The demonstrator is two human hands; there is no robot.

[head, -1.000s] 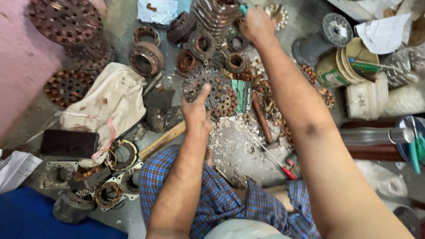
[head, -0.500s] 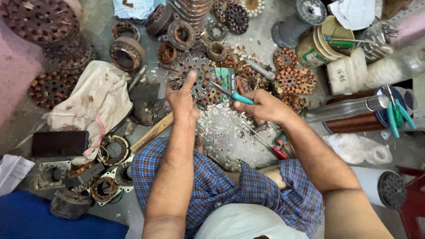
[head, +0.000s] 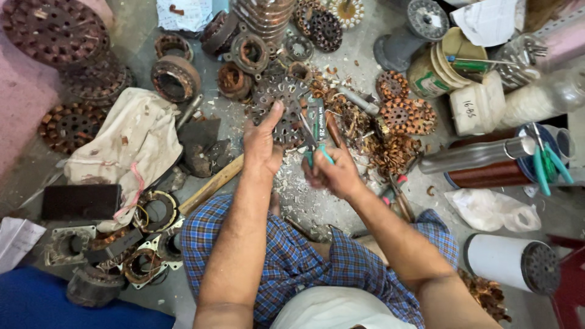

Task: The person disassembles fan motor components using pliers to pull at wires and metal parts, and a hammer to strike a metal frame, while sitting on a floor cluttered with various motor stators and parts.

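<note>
Here my left hand (head: 263,143) rests on the round slotted stator core (head: 281,106) lying on the floor, fingers spread flat, gripping nothing. My right hand (head: 332,173) is closed around teal-handled pliers (head: 312,143), tips at the core's near edge.

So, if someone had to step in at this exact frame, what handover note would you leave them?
Left hand: flat on the round slotted stator core on the floor, steadying it, thumb pointing up along it.
Right hand: gripping teal-handled pliers, tips at the core's lower right edge.
Around: copper wire scraps lie to the right of the core, pale chips on the floor in front of the knees, a wooden handle to the left.
Done: pliers in hand and at the core.
Left: the core's windings; whether any are cut is unclear.
</note>
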